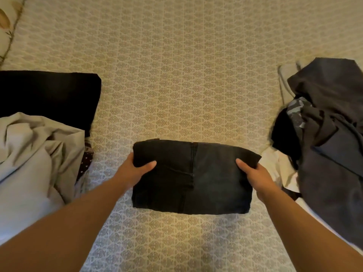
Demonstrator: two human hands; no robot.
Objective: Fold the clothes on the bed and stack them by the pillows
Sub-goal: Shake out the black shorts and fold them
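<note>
At lower centre the left hand (135, 169) and right hand (255, 173) each grip an end of the folded dark jeans (192, 177), thumbs on top, on the patterned bedspread (176, 85); a grey garment (33, 158) lies lower left; a dark clothes heap (326, 130) sits right; a folded black garment (49, 93) lies left, farther up.

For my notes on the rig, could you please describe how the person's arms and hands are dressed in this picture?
Both forearms are bare as far as the frame shows, with no sleeve or cuff in view. The left hand and the right hand wear no gloves, and no watch, bracelet or ring shows on the visible parts.
</note>
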